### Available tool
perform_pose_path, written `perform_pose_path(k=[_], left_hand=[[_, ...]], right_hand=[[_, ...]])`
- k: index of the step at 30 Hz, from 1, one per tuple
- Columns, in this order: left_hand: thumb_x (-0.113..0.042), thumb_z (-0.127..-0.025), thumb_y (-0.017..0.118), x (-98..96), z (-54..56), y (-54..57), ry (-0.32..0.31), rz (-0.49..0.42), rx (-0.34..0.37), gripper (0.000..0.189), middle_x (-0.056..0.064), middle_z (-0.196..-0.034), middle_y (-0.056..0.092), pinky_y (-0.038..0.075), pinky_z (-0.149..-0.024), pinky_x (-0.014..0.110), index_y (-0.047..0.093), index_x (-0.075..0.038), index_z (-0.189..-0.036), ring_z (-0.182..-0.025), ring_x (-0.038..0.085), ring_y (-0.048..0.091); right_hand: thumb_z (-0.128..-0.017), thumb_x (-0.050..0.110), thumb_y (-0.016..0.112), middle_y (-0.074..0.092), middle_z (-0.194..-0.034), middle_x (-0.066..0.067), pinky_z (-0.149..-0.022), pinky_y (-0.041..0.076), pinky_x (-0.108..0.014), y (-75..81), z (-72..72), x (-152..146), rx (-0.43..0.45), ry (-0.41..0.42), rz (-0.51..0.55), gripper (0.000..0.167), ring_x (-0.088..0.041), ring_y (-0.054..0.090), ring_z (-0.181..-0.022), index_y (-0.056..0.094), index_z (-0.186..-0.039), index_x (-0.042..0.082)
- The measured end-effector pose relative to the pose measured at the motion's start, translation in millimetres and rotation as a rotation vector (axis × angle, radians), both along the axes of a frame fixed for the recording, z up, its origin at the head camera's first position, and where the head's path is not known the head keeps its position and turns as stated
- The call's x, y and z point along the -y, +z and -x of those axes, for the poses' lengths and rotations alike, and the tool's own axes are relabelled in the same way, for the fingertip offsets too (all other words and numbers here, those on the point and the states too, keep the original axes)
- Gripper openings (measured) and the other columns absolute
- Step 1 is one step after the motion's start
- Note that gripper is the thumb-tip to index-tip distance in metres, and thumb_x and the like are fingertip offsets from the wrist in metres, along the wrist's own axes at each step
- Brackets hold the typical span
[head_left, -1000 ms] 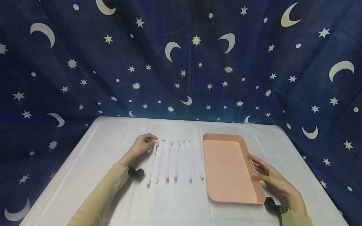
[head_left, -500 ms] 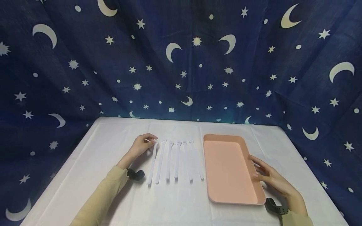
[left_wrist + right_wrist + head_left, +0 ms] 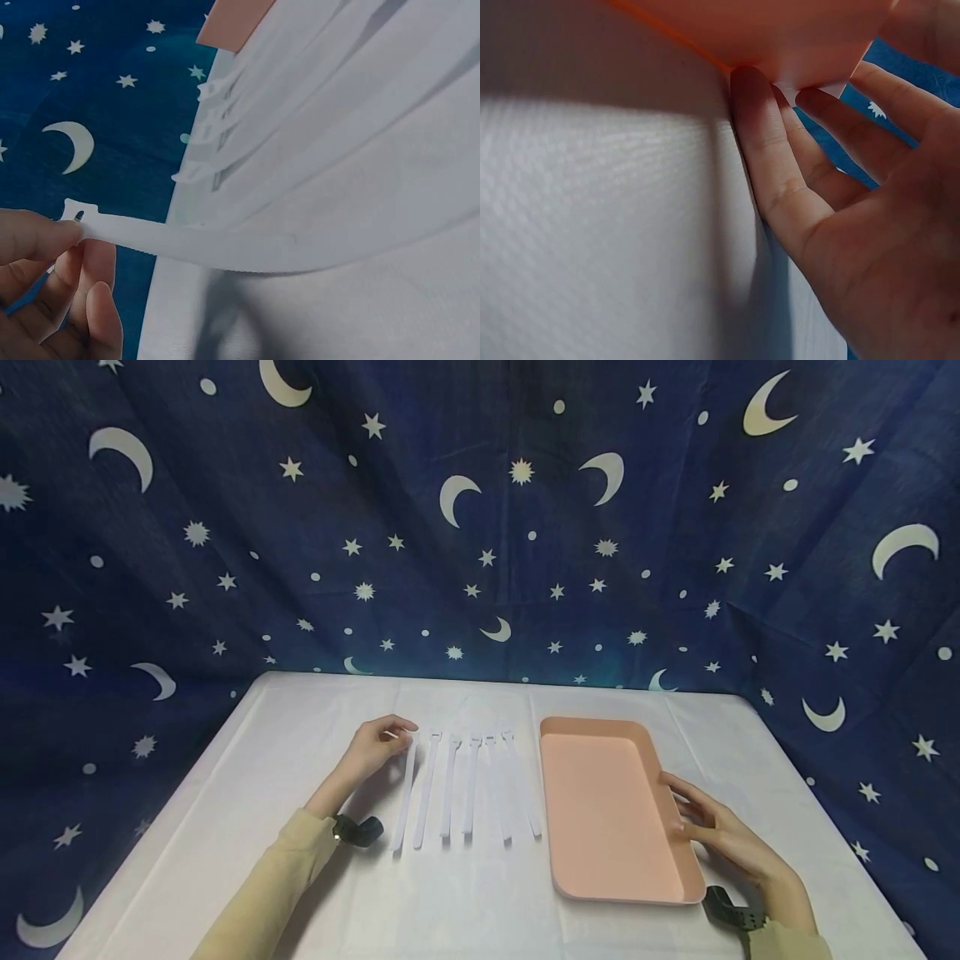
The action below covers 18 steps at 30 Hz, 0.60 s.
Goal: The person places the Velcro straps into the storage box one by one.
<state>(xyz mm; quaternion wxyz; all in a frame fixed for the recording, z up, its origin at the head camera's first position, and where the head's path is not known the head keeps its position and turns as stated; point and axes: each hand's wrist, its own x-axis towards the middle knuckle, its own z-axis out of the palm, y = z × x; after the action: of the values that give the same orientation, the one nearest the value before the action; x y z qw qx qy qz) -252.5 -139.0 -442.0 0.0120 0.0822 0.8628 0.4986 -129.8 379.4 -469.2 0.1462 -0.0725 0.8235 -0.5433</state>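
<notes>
In the head view, my left hand (image 3: 372,747) pinches the far end of the leftmost white strap (image 3: 406,797) between thumb and fingers. The left wrist view shows that strap (image 3: 202,244) raised at its slotted head, while its length slopes down to the table. Several similar white straps (image 3: 447,789) lie side by side to the right of it, heads pointing away from me. Farther right is a shallow pink tray (image 3: 615,818) with nothing in it. My right hand (image 3: 723,835) touches the tray's right side, fingers fairly straight; in the right wrist view the thumb (image 3: 759,112) is against the wall.
A white cloth covers the table (image 3: 450,910). Behind it hangs a dark blue curtain (image 3: 420,443) with moons and stars. Each wrist wears a black band, the left one (image 3: 358,831) close to the held strap.
The left wrist and forearm have shifted slightly, and the held strap's head is more hidden behind the fingers. My right hand stays at the tray, which has not moved on the table.
</notes>
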Motion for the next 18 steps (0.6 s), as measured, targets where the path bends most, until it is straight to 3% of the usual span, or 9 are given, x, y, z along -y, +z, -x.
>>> perform_pose_path(k=[9,18], left_hand=[[-0.005,-0.088,0.062,0.2,-8.4,11.2,-0.004,-0.026,-0.025,0.021,0.015,-0.09,0.066,0.047,-0.067,0.024,0.068,-0.003,-0.108,-0.084,0.037,0.065],[-0.004,-0.089,0.061,-1.2,-18.7,24.4,-0.038,-0.038,-0.053,0.02,0.017,-0.093,0.069,0.048,-0.071,0.028,0.068,-0.004,-0.108,-0.084,0.036,0.065]], right_hand=[[-0.092,0.01,0.059,0.03,-0.146,0.022,-0.088,0.044,-0.013,-0.6,0.5,-1.5,-0.008,0.035,0.042,0.073,0.016,0.047,-0.116,0.019,-0.153,0.007],[-0.091,0.014,0.06,0.024,-0.158,-0.003,-0.086,0.043,-0.013,1.5,0.1,0.4,0.014,0.009,0.005,0.073,0.018,0.046,-0.114,0.021,-0.153,0.01]])
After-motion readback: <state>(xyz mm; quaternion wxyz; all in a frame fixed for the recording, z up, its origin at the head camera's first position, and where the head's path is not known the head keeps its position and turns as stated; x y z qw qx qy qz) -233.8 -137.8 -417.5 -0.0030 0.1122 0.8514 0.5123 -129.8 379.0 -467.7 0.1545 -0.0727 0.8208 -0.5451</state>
